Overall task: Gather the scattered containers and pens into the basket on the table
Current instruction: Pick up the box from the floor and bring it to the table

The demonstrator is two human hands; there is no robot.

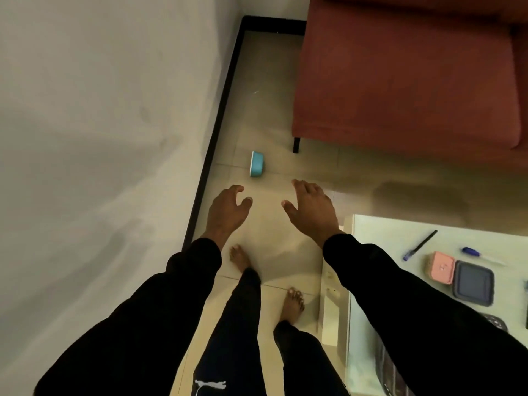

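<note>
Standing barefoot on the tiled floor (271, 232), a person in black sleeves holds both hands out low in front. The left hand (227, 211) has its grip apart, fingers loosely curled and holding nothing; the right hand (313, 208) is likewise spread and bare. Ahead of them a blue tub (256, 163) lies tipped on its side on the floor, near the dark skirting (217, 121) and just short of the red sofa (405, 78) leg. At the right, the glass counter (371, 281) carries a black pen (420, 245) near its far edge, a blue pen (483, 256) beside it, then a pink box (441, 270) touching a grey box (473, 286).
</note>
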